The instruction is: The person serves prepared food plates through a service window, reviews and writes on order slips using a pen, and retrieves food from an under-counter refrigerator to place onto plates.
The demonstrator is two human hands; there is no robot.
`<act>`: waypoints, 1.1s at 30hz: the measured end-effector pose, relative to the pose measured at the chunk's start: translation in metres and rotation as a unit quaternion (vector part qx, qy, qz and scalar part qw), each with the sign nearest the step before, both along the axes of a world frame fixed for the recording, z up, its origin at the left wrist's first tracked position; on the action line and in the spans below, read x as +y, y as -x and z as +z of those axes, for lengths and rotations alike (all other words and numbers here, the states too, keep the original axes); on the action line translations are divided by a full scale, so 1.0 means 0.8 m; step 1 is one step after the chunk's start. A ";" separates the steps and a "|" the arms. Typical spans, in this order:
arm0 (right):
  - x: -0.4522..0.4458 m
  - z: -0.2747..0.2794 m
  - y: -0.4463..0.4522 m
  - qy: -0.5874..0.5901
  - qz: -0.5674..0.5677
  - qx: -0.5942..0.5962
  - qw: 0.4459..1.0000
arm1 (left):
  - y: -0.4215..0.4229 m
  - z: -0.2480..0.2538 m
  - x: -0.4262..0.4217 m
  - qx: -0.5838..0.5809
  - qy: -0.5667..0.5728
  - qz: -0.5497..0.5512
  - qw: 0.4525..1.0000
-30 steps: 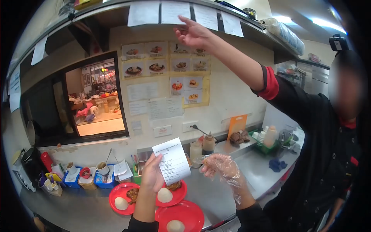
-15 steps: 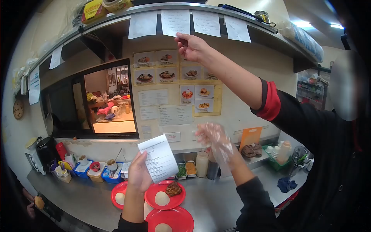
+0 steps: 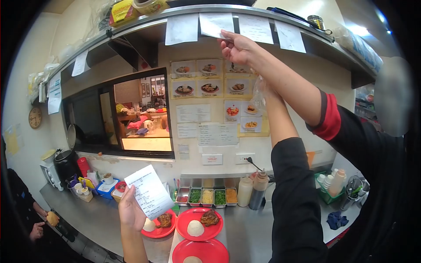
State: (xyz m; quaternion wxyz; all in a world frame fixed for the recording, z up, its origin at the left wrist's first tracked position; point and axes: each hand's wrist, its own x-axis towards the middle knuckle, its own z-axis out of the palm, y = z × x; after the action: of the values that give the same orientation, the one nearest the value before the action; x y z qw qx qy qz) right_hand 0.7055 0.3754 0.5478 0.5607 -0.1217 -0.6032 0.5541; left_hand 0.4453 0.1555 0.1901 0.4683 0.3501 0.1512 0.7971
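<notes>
My left hand (image 3: 130,212) is closed on a printed paper slip (image 3: 149,191), held up above the counter and in front of a red plate. My right hand (image 3: 259,93), in a clear plastic glove, is raised toward the shelf. A co-worker's forearm (image 3: 285,76) crosses in front of it and hides its fingers. The co-worker's hand (image 3: 239,49) pinches the lower edge of a hanging slip (image 3: 215,24). Below are red plates (image 3: 182,225) with rice mounds (image 3: 195,228) and browned meat pieces (image 3: 209,218).
Small metal tubs of toppings (image 3: 207,197) line the back of the counter (image 3: 98,225). Beside them stand squeeze bottles (image 3: 244,191). Overhead runs a metal shelf (image 3: 144,24) with more slips. At lower left, another person's hands (image 3: 38,230) hold a round tan item (image 3: 52,218).
My right hand has risen from counter height to behind the co-worker's arm. My left hand has moved left and down with the slip. The view has shifted, and the co-worker's slip now bends upward.
</notes>
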 end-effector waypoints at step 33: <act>0.046 -0.046 0.049 -0.195 -0.314 0.249 0.895 | 0.020 -0.034 -0.002 0.009 0.039 -0.050 0.998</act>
State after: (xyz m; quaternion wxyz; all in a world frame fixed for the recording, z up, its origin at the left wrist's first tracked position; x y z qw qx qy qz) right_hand 0.6660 0.4122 0.5113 0.8497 -0.0511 -0.4705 0.2323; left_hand 0.4291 0.1542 0.1629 0.5197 0.3459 0.1689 0.7627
